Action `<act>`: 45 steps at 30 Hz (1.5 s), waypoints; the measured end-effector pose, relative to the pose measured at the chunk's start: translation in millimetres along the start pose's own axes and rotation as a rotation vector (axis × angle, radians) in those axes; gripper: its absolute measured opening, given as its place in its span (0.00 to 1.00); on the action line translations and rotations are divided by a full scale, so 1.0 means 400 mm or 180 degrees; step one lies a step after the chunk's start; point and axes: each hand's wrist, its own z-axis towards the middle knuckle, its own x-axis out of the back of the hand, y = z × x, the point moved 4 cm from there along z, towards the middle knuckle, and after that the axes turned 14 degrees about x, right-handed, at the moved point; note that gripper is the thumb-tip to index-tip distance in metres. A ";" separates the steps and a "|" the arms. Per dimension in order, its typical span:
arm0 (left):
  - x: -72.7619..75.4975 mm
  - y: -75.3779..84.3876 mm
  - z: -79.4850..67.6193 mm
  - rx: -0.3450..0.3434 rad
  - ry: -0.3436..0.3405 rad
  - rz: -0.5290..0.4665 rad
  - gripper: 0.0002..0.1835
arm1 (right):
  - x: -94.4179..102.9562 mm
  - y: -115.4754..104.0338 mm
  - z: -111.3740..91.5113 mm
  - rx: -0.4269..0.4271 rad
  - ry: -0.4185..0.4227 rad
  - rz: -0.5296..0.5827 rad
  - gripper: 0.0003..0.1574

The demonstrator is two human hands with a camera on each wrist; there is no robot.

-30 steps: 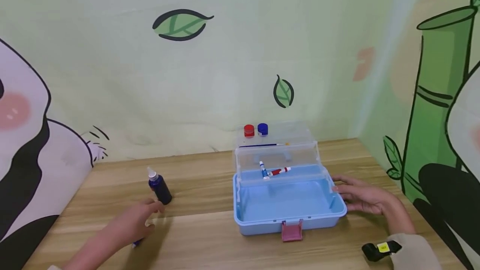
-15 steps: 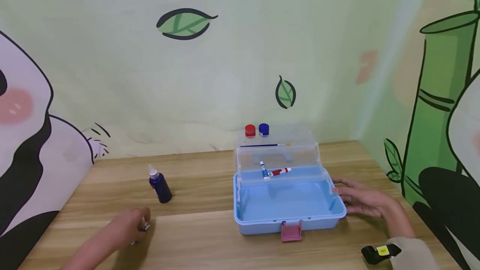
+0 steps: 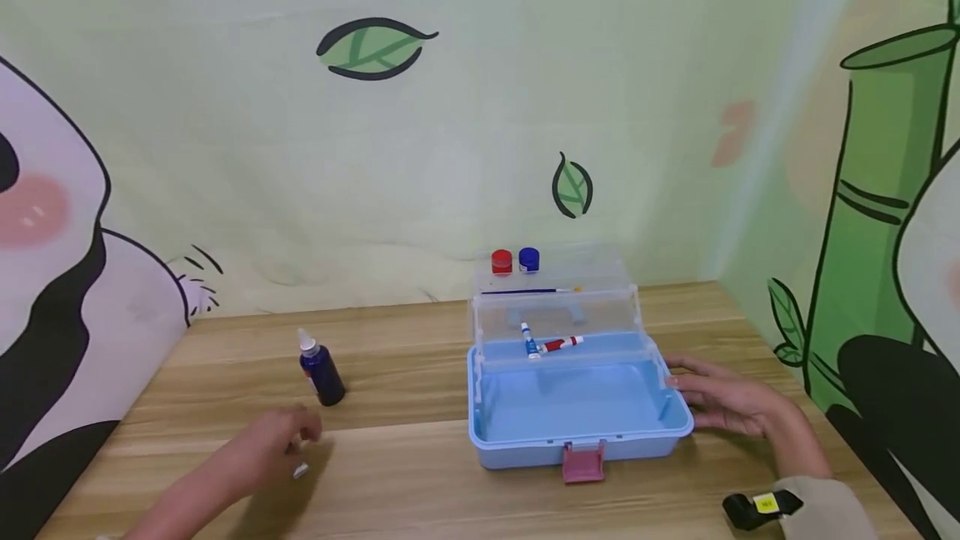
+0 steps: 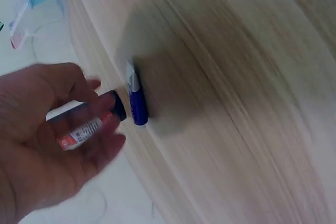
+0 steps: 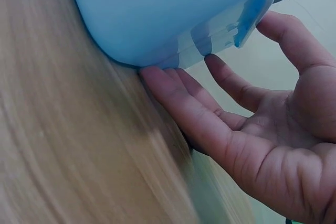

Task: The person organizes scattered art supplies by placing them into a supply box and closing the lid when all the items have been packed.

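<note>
My left hand (image 3: 262,448) hovers low over the table at the left, fingers loosely bent with nothing between them. Right beside it lies a blue paint tube (image 4: 137,103); in the head view only its pale end (image 3: 301,470) shows. A dark blue bottle with a white nozzle cap (image 3: 322,375) stands behind that hand. My right hand (image 3: 723,394) touches the right side of an open light-blue case (image 3: 585,444). In the right wrist view, its thumb meets the case's (image 5: 157,14) rim and its fingertips rest along the lower wall.
In the case's raised clear trays sit a red paint jar (image 3: 502,262), a blue paint jar (image 3: 528,260), a paintbrush (image 3: 525,292), a blue tube (image 3: 529,342) and a red tube (image 3: 561,344). A pink latch (image 3: 583,465) hangs in front. A printed wall backs the table.
My left hand went down to the tube, then moved slightly up and right; the tube's pale end now shows below it. The right hand and case have stayed in place.
</note>
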 end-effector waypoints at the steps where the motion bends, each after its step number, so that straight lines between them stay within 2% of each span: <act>1: 0.003 -0.003 -0.001 0.0223 -0.0005 0.0018 0.17 | -0.001 0.000 -0.001 -0.0001 -0.0001 0.0012 0.48; 3: 0.006 -0.011 -0.002 0.0673 -0.0043 0.0119 0.13 | 0.000 0.001 -0.003 -0.0005 0.0011 0.0018 0.49; 5: 0.003 -0.020 -0.002 0.1040 -0.0082 0.0243 0.15 | -0.001 0.000 -0.004 -0.0010 0.0015 0.0019 0.49; 7: -0.006 -0.026 0.001 0.1207 -0.0155 0.0261 0.19 | 0.000 -0.001 -0.004 -0.0009 0.0020 0.0015 0.49; 9: -0.018 -0.028 0.007 0.1166 -0.0141 0.0233 0.19 | 0.001 -0.003 -0.004 -0.0007 0.0024 0.0013 0.49; 14: -0.031 -0.009 0.015 0.0768 0.0027 0.0123 0.21 | -0.001 -0.003 -0.002 -0.0009 0.0019 -0.0010 0.49; 21: -0.033 0.002 0.018 0.0563 0.0053 0.0203 0.17 | -0.003 -0.006 0.002 -0.0049 0.0028 -0.0096 0.49; 25: -0.032 0.006 0.024 0.0669 -0.0076 0.0170 0.16 | -0.003 -0.003 -0.002 -0.0062 -0.0002 -0.0082 0.49; 30: -0.015 0.025 0.042 0.0868 -0.0105 0.0153 0.16 | -0.001 -0.004 -0.002 -0.0007 -0.0071 -0.0035 0.47; 40: 0.002 0.053 0.068 0.1031 -0.0207 0.0153 0.14 | -0.001 -0.023 0.006 -0.0083 -0.0066 -0.0285 0.48; 45: 0.007 0.059 0.079 0.1010 -0.0236 0.0141 0.13 | -0.001 -0.023 0.005 -0.0075 -0.0098 -0.0257 0.48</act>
